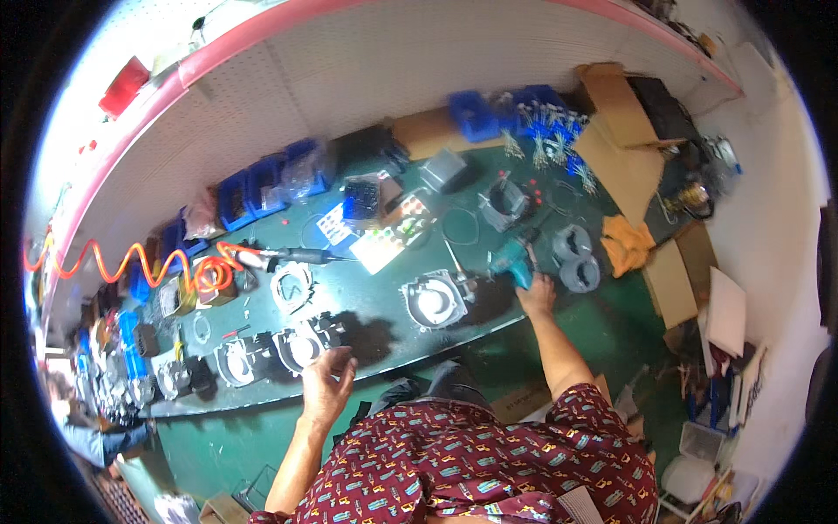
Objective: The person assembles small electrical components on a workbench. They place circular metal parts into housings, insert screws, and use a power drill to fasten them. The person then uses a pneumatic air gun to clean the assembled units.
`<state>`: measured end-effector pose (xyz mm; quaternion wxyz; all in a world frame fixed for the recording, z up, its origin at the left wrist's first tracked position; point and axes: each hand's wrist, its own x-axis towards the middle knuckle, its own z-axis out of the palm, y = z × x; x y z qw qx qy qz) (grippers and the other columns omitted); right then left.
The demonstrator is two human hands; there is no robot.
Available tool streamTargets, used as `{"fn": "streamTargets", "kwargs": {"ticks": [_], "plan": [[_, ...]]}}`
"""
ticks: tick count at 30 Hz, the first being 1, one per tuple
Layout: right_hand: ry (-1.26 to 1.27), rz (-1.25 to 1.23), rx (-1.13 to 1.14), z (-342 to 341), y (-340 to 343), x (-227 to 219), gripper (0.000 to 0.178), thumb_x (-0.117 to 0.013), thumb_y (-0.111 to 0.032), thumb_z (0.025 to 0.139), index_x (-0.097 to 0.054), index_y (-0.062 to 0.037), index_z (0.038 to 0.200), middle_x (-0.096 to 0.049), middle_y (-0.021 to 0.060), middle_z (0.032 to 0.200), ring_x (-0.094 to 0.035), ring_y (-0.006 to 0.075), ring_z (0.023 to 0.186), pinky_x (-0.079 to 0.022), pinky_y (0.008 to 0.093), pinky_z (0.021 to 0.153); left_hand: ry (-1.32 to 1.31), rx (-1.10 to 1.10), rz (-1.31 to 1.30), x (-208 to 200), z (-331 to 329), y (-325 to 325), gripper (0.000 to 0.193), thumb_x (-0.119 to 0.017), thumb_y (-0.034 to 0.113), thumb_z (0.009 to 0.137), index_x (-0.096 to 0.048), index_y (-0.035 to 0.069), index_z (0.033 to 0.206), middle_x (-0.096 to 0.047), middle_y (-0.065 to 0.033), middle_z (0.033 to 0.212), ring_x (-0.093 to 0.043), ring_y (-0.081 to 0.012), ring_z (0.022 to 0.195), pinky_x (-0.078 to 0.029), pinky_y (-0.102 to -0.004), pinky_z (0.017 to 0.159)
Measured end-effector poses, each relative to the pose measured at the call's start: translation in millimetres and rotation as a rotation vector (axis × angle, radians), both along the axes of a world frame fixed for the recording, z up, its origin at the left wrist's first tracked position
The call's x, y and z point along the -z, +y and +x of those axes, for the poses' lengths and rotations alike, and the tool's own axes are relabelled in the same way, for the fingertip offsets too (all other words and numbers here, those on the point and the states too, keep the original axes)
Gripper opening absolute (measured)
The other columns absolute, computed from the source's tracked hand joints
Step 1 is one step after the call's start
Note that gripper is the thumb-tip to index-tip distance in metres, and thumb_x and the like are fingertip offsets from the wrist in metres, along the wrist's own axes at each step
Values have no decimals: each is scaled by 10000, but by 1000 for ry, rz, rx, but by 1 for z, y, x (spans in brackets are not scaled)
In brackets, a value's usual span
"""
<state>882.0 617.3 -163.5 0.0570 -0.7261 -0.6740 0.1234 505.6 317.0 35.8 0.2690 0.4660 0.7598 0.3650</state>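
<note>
My right hand (538,296) is closed around the lower end of a teal cordless drill (513,258) at the bench's front edge. Left of the drill lies a grey metal housing (434,301) with a bright white round centre. My left hand (326,382) is at the front edge, fingers loosely bent and apart, with nothing seen in it. Just beyond its fingertips sits a similar housing (299,348) with a dark part on its right side; whether they touch, I cannot tell. Another such housing (234,361) stands to its left.
A coiled orange air hose (157,266) leads to a dark pen-like tool (301,255). Blue bins (262,188) line the back. Clear plastic cups (576,258) and an orange cloth (625,245) lie right of the drill, beside cardboard boxes (674,284). Another person's sleeve (83,441) shows far left.
</note>
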Motion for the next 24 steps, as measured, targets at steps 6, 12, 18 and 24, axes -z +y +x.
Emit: {"fn": "streamTargets", "kwargs": {"ticks": [6, 12, 18, 24], "plan": [[206, 16, -126, 9, 34, 24, 516, -797, -251, 658, -626, -1, 1075, -655, 241, 1080, -627, 398, 1032, -506, 469, 900, 10, -13, -19, -14, 42, 33, 232, -685, 39, 891, -649, -27, 1110, -694, -99, 856, -658, -134, 746, -536, -273, 691], [523, -132, -10, 24, 16, 4, 483, -784, -263, 667, -618, 35, 1010, -652, 219, 951, -636, 380, 909, -482, 467, 821, 74, -12, 55, -25, 64, 61, 268, -718, 99, 877, -660, 0, 1119, -694, -126, 919, -640, -158, 710, -521, -289, 645], [841, -86, 125, 5, -18, -57, 515, -756, -149, 759, -538, 80, 1165, -604, 115, 964, -561, 215, 865, -474, 379, 814, 77, -41, 148, -32, 59, 57, 239, -710, 95, 869, -674, 1, 1086, -684, -163, 923, -692, -267, 753, -550, -334, 660], [942, 152, -225, -77, -56, -162, 463, -758, -104, 763, -539, 65, 1135, -586, 117, 1008, -547, 205, 898, -464, 358, 857, 67, 9, 254, -56, 36, 35, 367, -739, 174, 843, -642, 24, 1164, -670, -160, 941, -683, -304, 824, -551, -359, 723]]}}
